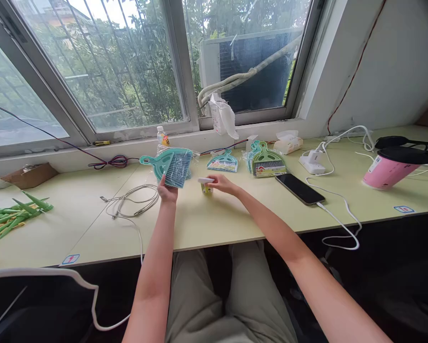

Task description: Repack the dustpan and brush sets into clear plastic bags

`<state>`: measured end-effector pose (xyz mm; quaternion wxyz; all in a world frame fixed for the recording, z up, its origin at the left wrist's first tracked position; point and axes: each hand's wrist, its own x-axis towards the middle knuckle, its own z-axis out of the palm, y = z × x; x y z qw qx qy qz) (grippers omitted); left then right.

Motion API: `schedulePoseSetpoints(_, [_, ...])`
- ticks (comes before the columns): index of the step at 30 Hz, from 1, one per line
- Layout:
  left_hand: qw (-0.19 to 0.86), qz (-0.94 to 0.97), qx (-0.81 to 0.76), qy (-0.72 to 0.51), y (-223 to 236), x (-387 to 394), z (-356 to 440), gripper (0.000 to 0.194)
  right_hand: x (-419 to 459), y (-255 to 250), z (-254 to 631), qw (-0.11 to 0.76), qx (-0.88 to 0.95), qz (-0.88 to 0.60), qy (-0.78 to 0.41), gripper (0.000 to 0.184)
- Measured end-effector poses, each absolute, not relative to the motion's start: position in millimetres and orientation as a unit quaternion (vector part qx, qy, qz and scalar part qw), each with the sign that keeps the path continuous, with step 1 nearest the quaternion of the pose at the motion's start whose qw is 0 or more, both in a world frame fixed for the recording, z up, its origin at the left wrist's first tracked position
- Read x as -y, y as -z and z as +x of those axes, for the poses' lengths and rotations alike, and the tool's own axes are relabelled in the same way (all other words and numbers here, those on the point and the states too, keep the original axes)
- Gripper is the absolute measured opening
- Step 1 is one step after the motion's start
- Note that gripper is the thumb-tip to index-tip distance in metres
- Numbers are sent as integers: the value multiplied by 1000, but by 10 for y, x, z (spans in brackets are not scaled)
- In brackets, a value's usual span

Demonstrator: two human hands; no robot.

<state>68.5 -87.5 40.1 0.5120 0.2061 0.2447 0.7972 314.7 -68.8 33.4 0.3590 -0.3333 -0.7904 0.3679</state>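
Note:
My left hand [168, 191] is closed on a teal dustpan-and-brush set [164, 164], held tilted above the table with its handle pointing left. Clear plastic wrap shows around the set, and the brush bristles face me. To its right, my right hand [219, 183] pinches a small white and yellow-green piece [206, 186] just over the tabletop. It looks like a printed label, but its exact kind is unclear. Farther back lies a wrapped teal dustpan set [222, 162]. Green and teal dustpan sets [267, 162] are stacked beside it, bearing printed labels.
A phone [300, 188] on a white cable lies to the right, near a charger [313, 161] and a pink cup [391, 169]. Coiled cable [135, 200] rests left of my left arm. Tissue packs [288, 142] and a bottle [162, 137] stand by the window.

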Motion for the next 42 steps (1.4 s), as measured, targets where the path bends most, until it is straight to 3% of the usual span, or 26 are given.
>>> schedulePoseSetpoints(3, [507, 196, -250, -801, -403, 874, 669, 38, 556, -375, 3320, 456, 673, -372, -448, 45])
schedulePoseSetpoints(6, [511, 189, -263, -796, -399, 878, 670, 35, 449, -352, 3580, 405, 646, -480, -434, 50])
schedulePoseSetpoints(9, [519, 192, -267, -789, -399, 876, 682, 33, 443, -299, 3741, 311, 673, -620, -256, 54])
schedulePoseSetpoints(12, [524, 200, -279, -779, -421, 881, 725, 31, 520, -310, 3677, 349, 670, -653, -48, 61])
schedulePoseSetpoints(14, [528, 203, -293, -771, -438, 895, 788, 29, 584, -352, 3525, 396, 671, -627, -14, 47])
schedulePoseSetpoints(16, [545, 216, -300, -753, -442, 918, 881, 28, 637, -371, 3331, 420, 677, -594, -108, 36])
schedulePoseSetpoints(20, [605, 276, -287, -689, -400, 976, 1088, 30, 674, -239, 3019, 405, 621, -497, -451, 39])
schedulePoseSetpoints(23, [639, 300, -276, -653, -386, 1020, 1154, 34, 658, -97, 2944, 450, 527, -456, -558, 30])
schedulePoseSetpoints(27, [667, 304, -261, -628, -417, 1042, 1080, 37, 640, -62, 2954, 508, 473, -388, -607, 19])
schedulePoseSetpoints(31, [652, 310, -279, -633, -404, 965, 975, 45, 675, -132, 2940, 525, 462, -385, -602, 20])
schedulePoseSetpoints(36, [568, 218, -352, -711, -344, 820, 817, 36, 751, -263, 2966, 503, 478, -362, -622, 12])
schedulePoseSetpoints(42, [445, 96, -330, -827, -455, 887, 345, 52, 702, -361, 3198, 490, 509, -375, -600, 15])
